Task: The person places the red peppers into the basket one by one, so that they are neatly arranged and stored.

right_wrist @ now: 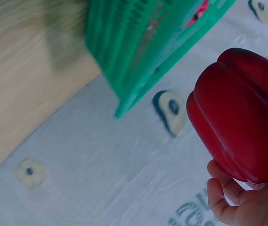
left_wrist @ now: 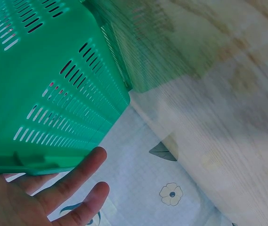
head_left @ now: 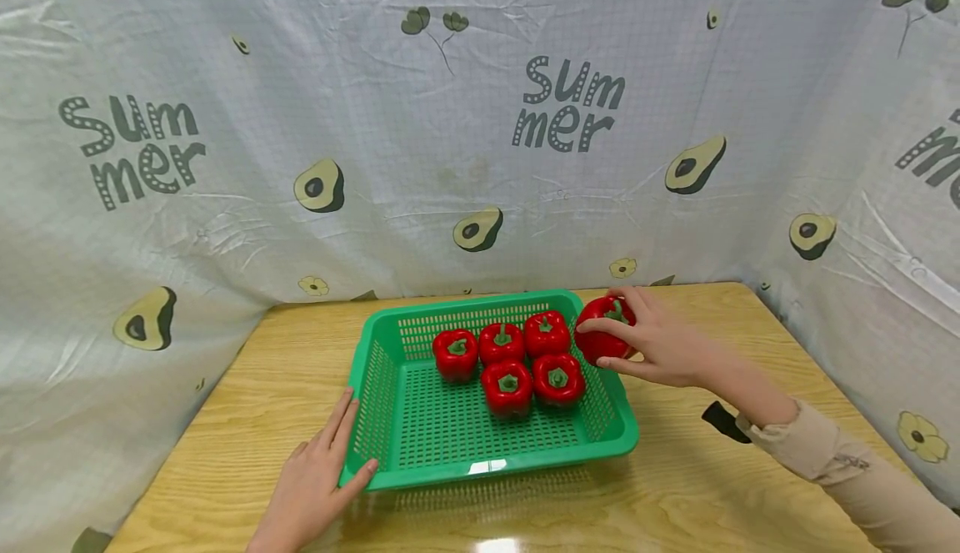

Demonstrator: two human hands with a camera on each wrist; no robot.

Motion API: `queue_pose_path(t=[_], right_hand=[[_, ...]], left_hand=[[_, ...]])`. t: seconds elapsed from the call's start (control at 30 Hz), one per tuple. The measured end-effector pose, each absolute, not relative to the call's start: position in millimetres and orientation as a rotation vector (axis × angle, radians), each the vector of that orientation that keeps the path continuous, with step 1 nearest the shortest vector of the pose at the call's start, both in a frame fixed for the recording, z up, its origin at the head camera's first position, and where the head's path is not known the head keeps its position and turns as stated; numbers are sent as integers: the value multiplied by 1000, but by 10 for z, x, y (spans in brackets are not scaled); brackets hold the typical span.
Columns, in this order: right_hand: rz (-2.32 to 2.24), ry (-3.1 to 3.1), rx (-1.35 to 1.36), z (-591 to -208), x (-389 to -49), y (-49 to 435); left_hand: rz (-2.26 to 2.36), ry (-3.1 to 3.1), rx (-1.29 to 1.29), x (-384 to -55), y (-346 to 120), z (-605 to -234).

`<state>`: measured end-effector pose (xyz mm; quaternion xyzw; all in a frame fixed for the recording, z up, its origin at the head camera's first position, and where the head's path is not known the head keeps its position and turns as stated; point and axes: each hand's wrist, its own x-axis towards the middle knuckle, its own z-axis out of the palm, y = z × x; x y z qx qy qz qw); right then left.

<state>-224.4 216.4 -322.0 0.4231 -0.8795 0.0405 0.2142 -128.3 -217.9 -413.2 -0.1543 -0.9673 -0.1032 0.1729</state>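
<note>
A green plastic basket (head_left: 480,478) with slotted walls stands on the table. Inside it, toward the back and right, several red bell peppers (head_left: 507,386) sit with green stems facing up. My right hand (head_left: 663,344) grips another red bell pepper (right_wrist: 242,117) at the basket's right rim, raised beside the others; in the right wrist view it appears apart from the basket wall. My left hand (head_left: 311,478) rests at the basket's front left corner, fingers extended along the outer rim. In the left wrist view, the left fingers (left_wrist: 72,181) lie straight against that rim.
The wooden table (head_left: 262,386) carries the basket near its middle. A pale cloth (head_left: 375,161) printed with avocados and lettering hangs behind and at both sides. A black strap end (head_left: 723,421) shows near the right sleeve.
</note>
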Motion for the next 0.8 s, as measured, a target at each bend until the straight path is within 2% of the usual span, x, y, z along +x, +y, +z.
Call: queue_pose_path(t=[0.8], right_hand=[[73,-2246,1458,-3181,-2281,1371]], left_hand=[[-287,-2739,-439,-1270,-2177,-4153]])
